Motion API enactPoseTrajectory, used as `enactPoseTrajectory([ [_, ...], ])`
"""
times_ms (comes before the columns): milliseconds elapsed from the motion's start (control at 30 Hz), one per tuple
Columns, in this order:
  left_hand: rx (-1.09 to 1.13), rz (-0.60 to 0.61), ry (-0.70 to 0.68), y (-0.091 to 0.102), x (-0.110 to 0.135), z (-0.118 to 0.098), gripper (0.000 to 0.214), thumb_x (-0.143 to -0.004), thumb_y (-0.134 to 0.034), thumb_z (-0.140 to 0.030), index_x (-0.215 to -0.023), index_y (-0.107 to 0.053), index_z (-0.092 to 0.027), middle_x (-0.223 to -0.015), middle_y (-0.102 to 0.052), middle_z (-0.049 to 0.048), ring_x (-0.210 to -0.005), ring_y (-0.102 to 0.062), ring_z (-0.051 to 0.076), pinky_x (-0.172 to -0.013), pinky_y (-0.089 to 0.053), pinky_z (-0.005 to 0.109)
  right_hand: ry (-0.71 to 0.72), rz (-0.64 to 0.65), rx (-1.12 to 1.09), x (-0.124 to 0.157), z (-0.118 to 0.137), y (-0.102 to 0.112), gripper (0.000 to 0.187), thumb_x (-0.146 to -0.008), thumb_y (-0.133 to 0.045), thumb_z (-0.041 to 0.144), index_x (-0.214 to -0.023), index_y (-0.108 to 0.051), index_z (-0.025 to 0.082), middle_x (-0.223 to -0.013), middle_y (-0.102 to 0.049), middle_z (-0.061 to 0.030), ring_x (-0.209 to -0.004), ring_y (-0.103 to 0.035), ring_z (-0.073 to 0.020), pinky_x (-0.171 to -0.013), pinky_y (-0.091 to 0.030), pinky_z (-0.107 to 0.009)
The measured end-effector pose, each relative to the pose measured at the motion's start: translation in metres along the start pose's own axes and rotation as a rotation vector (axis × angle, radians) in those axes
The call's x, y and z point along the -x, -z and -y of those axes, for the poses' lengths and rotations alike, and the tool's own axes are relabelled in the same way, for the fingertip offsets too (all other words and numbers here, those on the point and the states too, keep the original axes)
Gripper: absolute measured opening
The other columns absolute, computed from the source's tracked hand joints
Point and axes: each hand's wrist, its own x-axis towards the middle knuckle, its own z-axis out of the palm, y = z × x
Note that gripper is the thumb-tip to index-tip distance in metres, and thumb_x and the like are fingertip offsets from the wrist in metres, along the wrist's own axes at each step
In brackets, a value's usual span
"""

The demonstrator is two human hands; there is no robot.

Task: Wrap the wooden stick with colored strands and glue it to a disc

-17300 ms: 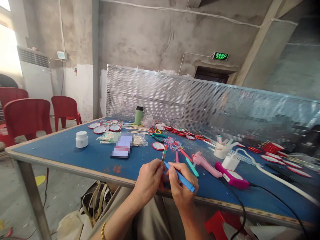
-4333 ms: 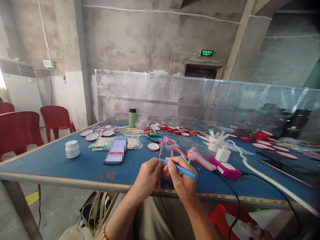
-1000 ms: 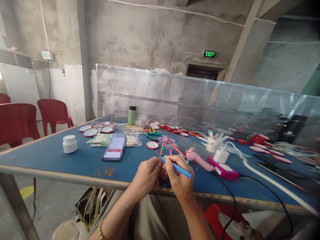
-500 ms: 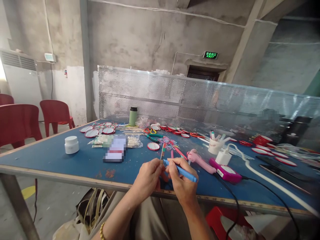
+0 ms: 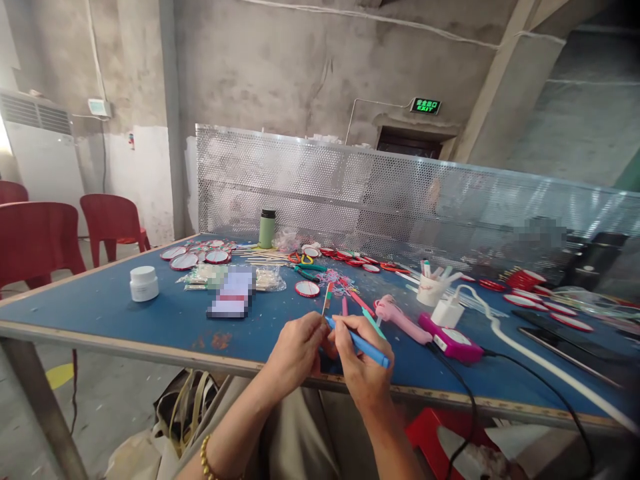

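My left hand (image 5: pixel 296 352) is closed in a pinch on a thin stick (image 5: pixel 326 301) with a red and green end that points up and away over the blue table (image 5: pixel 165 313). Close beside it, my right hand (image 5: pixel 361 368) grips a blue pen-like tool (image 5: pixel 364 345), with the tool's tip at my left fingertips. Both hands hover at the table's near edge. A gold bead bracelet (image 5: pixel 205 459) sits on my left wrist.
Behind my hands lie coloured sticks (image 5: pixel 361 305), a pink tool (image 5: pixel 400 321), a magenta device (image 5: pixel 453 341) with a black cable, a white cup (image 5: pixel 429 288), red-rimmed discs (image 5: pixel 306 289), a white jar (image 5: pixel 143 283) and a green bottle (image 5: pixel 266 229). A perforated metal screen (image 5: pixel 400 200) backs the table. Red chairs (image 5: pixel 40 237) stand left.
Both hands have kept their grips and stayed together at the near table edge. Only the view has shifted slightly.
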Motion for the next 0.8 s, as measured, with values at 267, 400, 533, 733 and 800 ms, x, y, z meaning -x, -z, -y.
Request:
enactPoseTrajectory([
  [267,-0.009,0.006,-0.012,0.0004,-0.0003,0.0001,0.037,-0.098,-0.038,-0.043,-0.071,-0.045,-0.019,-0.061,-0.053,-0.0051,-0.039,-0.050,0.007,-0.042,-0.031,0.019,-0.006,-0.013,0.014,0.0025,-0.0019,-0.0004,0.021,-0.096,-0.054,0.030,-0.081,-0.064,0.020,-0.067,-0.070,-0.0009,-0.055,-0.065,-0.0134,-0.055,-0.053,-0.024],
  [400,0.003,0.006,-0.024,0.0003,-0.0007,0.0008,0.035,-0.098,-0.037,-0.042,-0.073,-0.046,-0.019,-0.063,-0.054,-0.0049,-0.040,-0.051,0.007,-0.042,-0.032,0.019,0.001,-0.025,0.016,0.0031,-0.0022,-0.0005,0.018,-0.095,-0.054,0.027,-0.082,-0.064,0.020,-0.069,-0.070,-0.0017,-0.055,-0.065,-0.0139,-0.055,-0.053,-0.024],
  [533,-0.033,-0.007,-0.024,-0.0003,0.0003,0.0001,0.035,-0.098,-0.038,-0.041,-0.070,-0.045,-0.020,-0.056,-0.048,-0.0060,-0.040,-0.048,0.008,-0.044,-0.031,0.019,0.003,-0.010,-0.004,0.0028,-0.0029,-0.0015,0.016,-0.095,-0.054,0.024,-0.082,-0.064,0.020,-0.069,-0.070,-0.0014,-0.057,-0.065,-0.0136,-0.058,-0.053,-0.024],
  [733,-0.064,-0.013,-0.015,-0.0006,0.0003,-0.0032,0.035,-0.098,-0.037,-0.040,-0.068,-0.041,-0.021,-0.050,-0.041,-0.0070,-0.040,-0.047,0.009,-0.044,-0.032,0.019,0.042,-0.019,-0.003,0.0013,-0.0021,-0.0026,0.015,-0.094,-0.055,0.021,-0.082,-0.063,0.020,-0.070,-0.069,-0.0007,-0.060,-0.065,-0.0131,-0.060,-0.052,-0.023],
  [800,-0.067,-0.011,-0.013,-0.0006,-0.0002,-0.0033,0.036,-0.098,-0.037,-0.040,-0.068,-0.041,-0.021,-0.051,-0.043,-0.0067,-0.040,-0.046,0.009,-0.044,-0.032,0.019,0.040,-0.020,-0.002,0.0012,-0.0017,-0.0025,0.016,-0.094,-0.055,0.021,-0.081,-0.063,0.020,-0.070,-0.069,-0.0006,-0.059,-0.065,-0.0131,-0.060,-0.052,-0.023],
])
